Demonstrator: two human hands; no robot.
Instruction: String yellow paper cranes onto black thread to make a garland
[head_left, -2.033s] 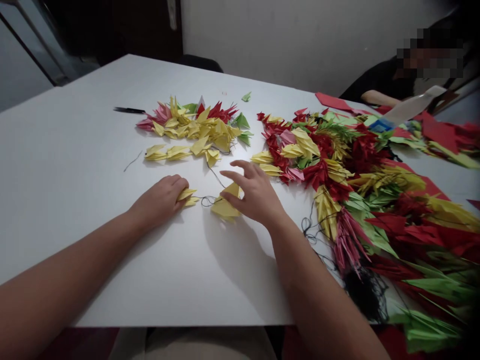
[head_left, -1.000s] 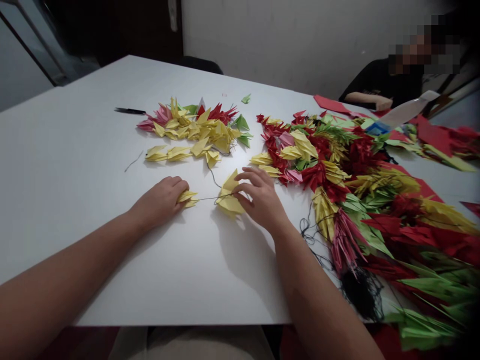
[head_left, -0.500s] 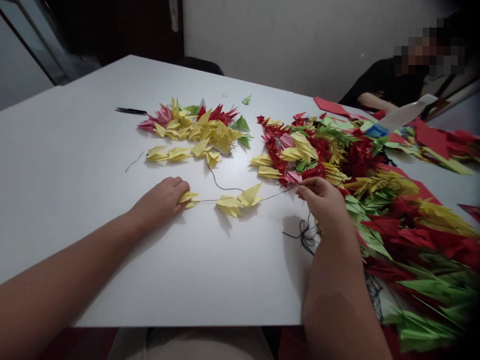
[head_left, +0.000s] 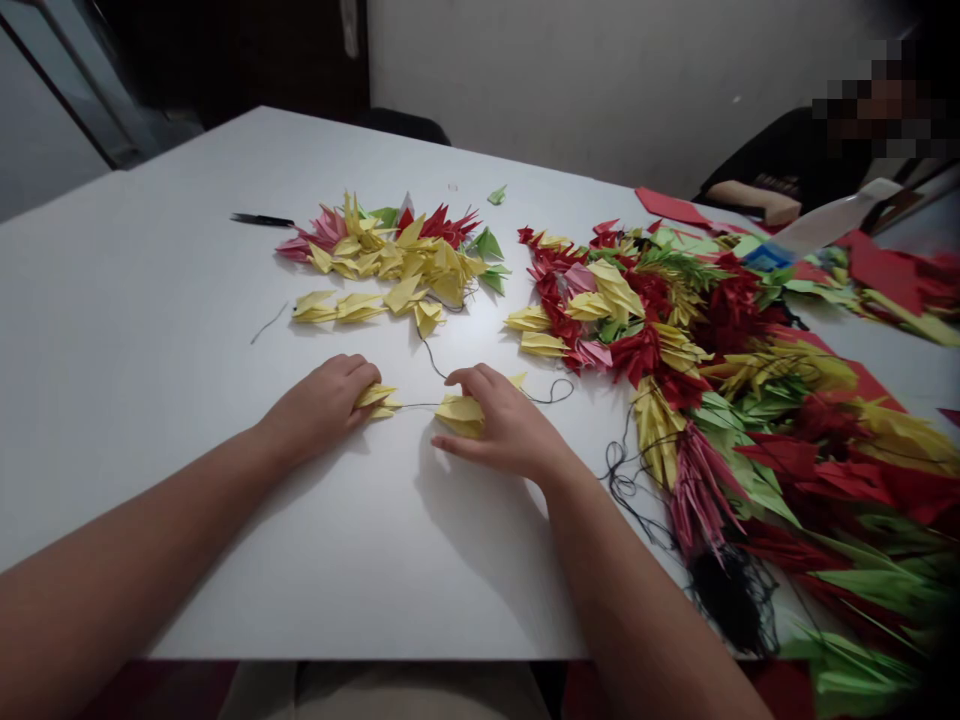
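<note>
My left hand (head_left: 326,400) is closed on a folded yellow paper piece (head_left: 379,400), whose pointed ends stick out past the fingers. From it a dark thread (head_left: 420,406) runs right to another yellow paper piece (head_left: 460,415). Around that second piece my right hand (head_left: 499,420) is spread, thumb below and fingers above, holding nothing. A further yellow tip shows behind its knuckles; the rest is hidden. Beyond the right hand the thread ends in a loose loop (head_left: 559,390) on the white table (head_left: 337,560).
Strung yellow, pink and red paper pieces (head_left: 405,260) lie beyond my hands. A large heap of coloured paper pieces (head_left: 795,440) and tangled black thread (head_left: 731,590) fill the right side. Dark scissors (head_left: 262,220) lie at the back left. A person's arm (head_left: 750,197) rests at the far right.
My right hand has let go of the thread and moved left, opening around the yellow paper piece. The thread's right part has gone slack. My left hand has stayed put.
</note>
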